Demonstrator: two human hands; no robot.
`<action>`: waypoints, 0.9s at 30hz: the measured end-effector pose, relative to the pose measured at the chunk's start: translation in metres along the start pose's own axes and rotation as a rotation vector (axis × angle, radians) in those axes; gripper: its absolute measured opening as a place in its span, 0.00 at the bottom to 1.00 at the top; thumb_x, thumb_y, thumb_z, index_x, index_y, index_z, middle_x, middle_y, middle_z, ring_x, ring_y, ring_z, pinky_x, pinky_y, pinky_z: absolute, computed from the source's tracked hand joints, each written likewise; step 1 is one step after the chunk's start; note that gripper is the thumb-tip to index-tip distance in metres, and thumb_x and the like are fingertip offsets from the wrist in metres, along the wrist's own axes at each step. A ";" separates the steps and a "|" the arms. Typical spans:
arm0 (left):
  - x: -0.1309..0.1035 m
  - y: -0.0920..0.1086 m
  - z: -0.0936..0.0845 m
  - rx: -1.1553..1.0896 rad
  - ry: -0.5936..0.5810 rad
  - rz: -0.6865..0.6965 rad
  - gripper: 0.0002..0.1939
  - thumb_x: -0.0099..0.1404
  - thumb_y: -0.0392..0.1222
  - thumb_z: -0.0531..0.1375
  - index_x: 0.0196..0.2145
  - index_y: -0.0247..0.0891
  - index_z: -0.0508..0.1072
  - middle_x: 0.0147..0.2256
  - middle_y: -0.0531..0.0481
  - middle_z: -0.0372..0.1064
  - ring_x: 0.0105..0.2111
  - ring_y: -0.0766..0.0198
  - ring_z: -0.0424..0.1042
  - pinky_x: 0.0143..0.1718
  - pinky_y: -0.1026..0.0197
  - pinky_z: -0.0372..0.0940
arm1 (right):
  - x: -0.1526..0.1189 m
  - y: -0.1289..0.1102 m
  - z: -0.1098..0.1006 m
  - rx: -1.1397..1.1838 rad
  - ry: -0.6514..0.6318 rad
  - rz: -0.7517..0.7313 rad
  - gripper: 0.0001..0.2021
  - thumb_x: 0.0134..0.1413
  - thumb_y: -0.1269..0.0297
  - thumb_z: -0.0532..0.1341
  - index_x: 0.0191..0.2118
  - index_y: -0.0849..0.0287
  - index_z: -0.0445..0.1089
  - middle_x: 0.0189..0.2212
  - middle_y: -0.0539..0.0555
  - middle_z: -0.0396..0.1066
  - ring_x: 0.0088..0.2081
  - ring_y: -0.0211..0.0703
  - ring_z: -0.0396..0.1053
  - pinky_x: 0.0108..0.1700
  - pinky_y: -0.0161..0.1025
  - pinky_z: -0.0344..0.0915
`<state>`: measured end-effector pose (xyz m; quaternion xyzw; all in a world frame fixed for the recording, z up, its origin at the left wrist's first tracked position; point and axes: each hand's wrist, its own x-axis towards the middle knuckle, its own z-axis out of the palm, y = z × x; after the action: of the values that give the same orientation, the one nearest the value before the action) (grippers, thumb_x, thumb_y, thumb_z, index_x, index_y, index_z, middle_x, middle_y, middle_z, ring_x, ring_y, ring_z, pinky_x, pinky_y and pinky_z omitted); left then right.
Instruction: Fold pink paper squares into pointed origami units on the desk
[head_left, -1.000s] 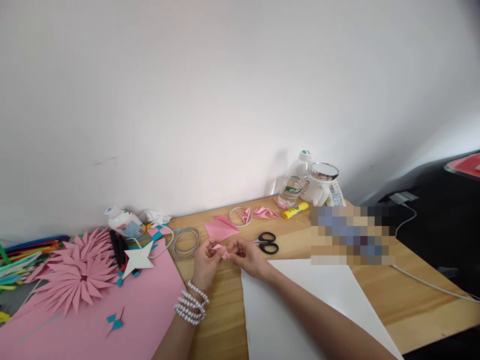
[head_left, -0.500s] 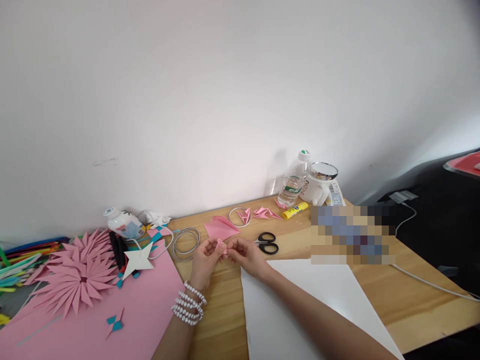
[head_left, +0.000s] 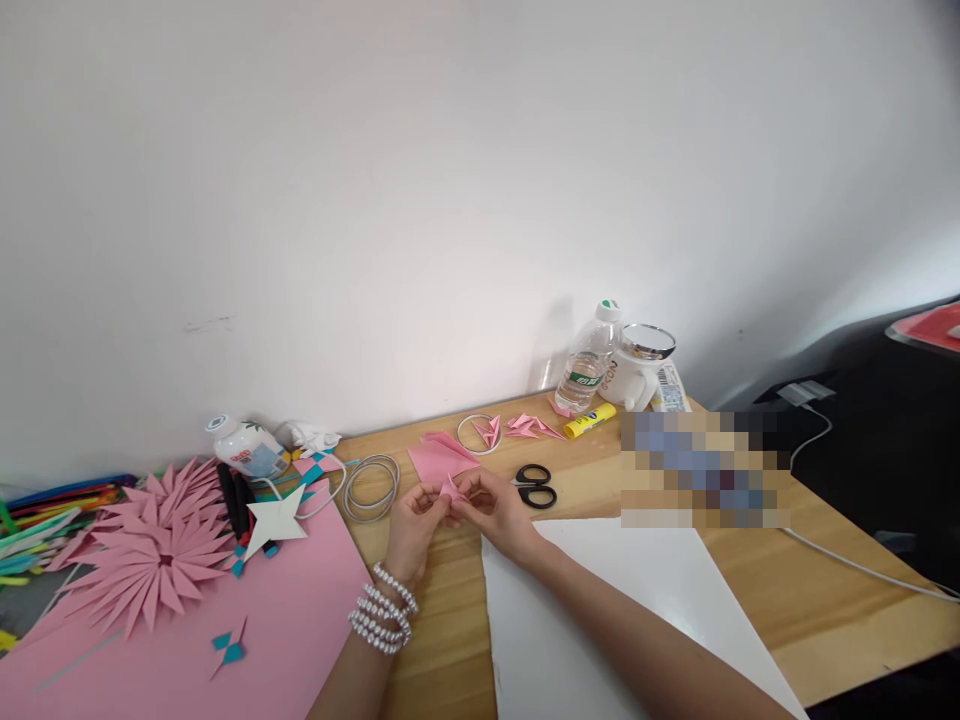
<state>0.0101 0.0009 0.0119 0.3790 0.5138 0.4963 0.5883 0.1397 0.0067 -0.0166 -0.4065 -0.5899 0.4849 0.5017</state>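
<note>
Both hands meet over the wooden table, pinching a small folded piece of pink paper [head_left: 451, 489] between them. My left hand [head_left: 417, 520], with beaded bracelets on its wrist, grips it from the left. My right hand [head_left: 496, 510] grips it from the right, fingers closed. A pointed tip of the paper sticks up between the thumbs; its lower part is hidden by the fingers. Just behind lies flat pink paper [head_left: 442, 455]. Black-handled scissors [head_left: 535, 485] rest right of my right hand, their blades partly covered. Folded pink pieces [head_left: 532, 427] lie farther back.
A water bottle [head_left: 589, 365], a white mug [head_left: 628, 380] and a yellow glue stick [head_left: 589, 421] stand or lie by the wall. On the left are pink paper flowers [head_left: 161, 560], a white bottle [head_left: 247, 447] and a coiled cable [head_left: 372, 488]. A white board [head_left: 600, 620] lies in front.
The hands have shifted slightly to the right and turned the small pink paper, so a pointed tip now shows above the thumbs. Other things stay in place.
</note>
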 end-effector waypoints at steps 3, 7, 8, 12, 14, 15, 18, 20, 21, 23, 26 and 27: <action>-0.002 0.001 0.002 0.008 -0.025 -0.017 0.12 0.44 0.42 0.65 0.25 0.32 0.70 0.20 0.49 0.71 0.20 0.65 0.70 0.22 0.64 0.65 | 0.001 -0.001 -0.001 -0.025 0.044 -0.010 0.07 0.47 0.60 0.58 0.28 0.58 0.64 0.27 0.52 0.67 0.27 0.38 0.65 0.31 0.35 0.63; -0.004 0.004 0.003 0.012 -0.034 -0.030 0.13 0.44 0.41 0.65 0.26 0.32 0.69 0.20 0.48 0.71 0.21 0.63 0.71 0.24 0.63 0.66 | 0.002 -0.002 -0.003 -0.022 0.068 0.006 0.08 0.49 0.60 0.55 0.27 0.59 0.66 0.28 0.52 0.68 0.28 0.39 0.64 0.32 0.36 0.62; -0.004 0.004 0.003 0.012 -0.033 -0.030 0.13 0.44 0.41 0.65 0.26 0.32 0.69 0.21 0.48 0.71 0.21 0.63 0.71 0.24 0.63 0.66 | 0.002 -0.002 -0.003 -0.016 0.070 0.013 0.08 0.49 0.60 0.55 0.28 0.59 0.66 0.29 0.53 0.68 0.29 0.39 0.64 0.32 0.36 0.62; -0.003 0.003 0.002 0.004 -0.032 -0.019 0.12 0.44 0.40 0.65 0.26 0.32 0.69 0.20 0.49 0.71 0.21 0.64 0.71 0.24 0.62 0.66 | 0.004 0.000 -0.003 0.024 0.065 0.044 0.08 0.46 0.61 0.58 0.32 0.59 0.67 0.28 0.52 0.67 0.28 0.39 0.64 0.31 0.36 0.62; -0.003 0.001 0.002 0.019 -0.046 -0.015 0.12 0.45 0.41 0.64 0.26 0.32 0.69 0.20 0.50 0.71 0.21 0.64 0.71 0.25 0.62 0.66 | 0.004 -0.001 -0.002 0.044 0.074 0.053 0.08 0.44 0.61 0.60 0.31 0.60 0.67 0.25 0.51 0.66 0.26 0.38 0.63 0.30 0.35 0.61; -0.003 0.001 0.002 0.032 -0.058 -0.015 0.11 0.45 0.41 0.64 0.25 0.32 0.69 0.20 0.50 0.71 0.21 0.64 0.71 0.25 0.62 0.66 | 0.004 -0.002 -0.002 0.049 0.083 0.057 0.08 0.43 0.61 0.60 0.30 0.60 0.66 0.24 0.51 0.65 0.25 0.37 0.62 0.29 0.34 0.61; -0.003 -0.001 0.001 0.064 -0.107 -0.023 0.11 0.46 0.42 0.64 0.25 0.32 0.69 0.21 0.49 0.71 0.23 0.63 0.71 0.26 0.61 0.67 | 0.004 -0.007 -0.003 0.082 0.095 0.058 0.07 0.44 0.62 0.60 0.27 0.60 0.64 0.23 0.49 0.64 0.24 0.35 0.61 0.27 0.33 0.59; -0.003 0.000 0.000 0.070 -0.145 -0.029 0.11 0.47 0.42 0.64 0.25 0.32 0.70 0.23 0.48 0.72 0.24 0.62 0.71 0.28 0.60 0.67 | 0.004 -0.009 -0.004 0.128 0.084 0.056 0.08 0.44 0.62 0.60 0.28 0.60 0.62 0.23 0.49 0.63 0.24 0.34 0.61 0.27 0.32 0.60; -0.003 0.001 -0.001 0.063 -0.159 -0.031 0.11 0.48 0.43 0.63 0.26 0.32 0.70 0.24 0.47 0.72 0.25 0.62 0.72 0.29 0.60 0.67 | 0.004 -0.009 -0.005 0.154 0.070 0.059 0.08 0.44 0.62 0.60 0.29 0.59 0.61 0.23 0.48 0.64 0.24 0.34 0.62 0.28 0.32 0.60; -0.001 0.002 -0.003 0.025 -0.176 -0.043 0.12 0.50 0.44 0.62 0.26 0.31 0.71 0.25 0.46 0.73 0.27 0.62 0.72 0.30 0.60 0.66 | 0.005 -0.007 -0.006 0.198 0.034 0.074 0.10 0.43 0.61 0.61 0.31 0.60 0.62 0.24 0.49 0.65 0.25 0.35 0.64 0.28 0.33 0.62; 0.000 0.005 -0.005 -0.058 -0.199 -0.101 0.13 0.52 0.46 0.61 0.27 0.30 0.72 0.26 0.45 0.73 0.27 0.62 0.71 0.29 0.61 0.65 | 0.007 -0.003 -0.007 0.230 0.005 0.091 0.10 0.43 0.61 0.61 0.32 0.61 0.64 0.25 0.50 0.67 0.27 0.36 0.65 0.30 0.33 0.62; 0.000 0.005 -0.006 -0.077 -0.210 -0.129 0.13 0.52 0.46 0.61 0.27 0.30 0.72 0.25 0.44 0.73 0.26 0.62 0.71 0.29 0.62 0.65 | 0.007 -0.002 -0.007 0.236 0.002 0.092 0.10 0.43 0.61 0.61 0.31 0.61 0.65 0.25 0.50 0.67 0.26 0.36 0.65 0.30 0.33 0.62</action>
<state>0.0033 0.0018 0.0161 0.3722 0.4531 0.4346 0.6836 0.1457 0.0139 -0.0128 -0.3717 -0.5088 0.5732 0.5238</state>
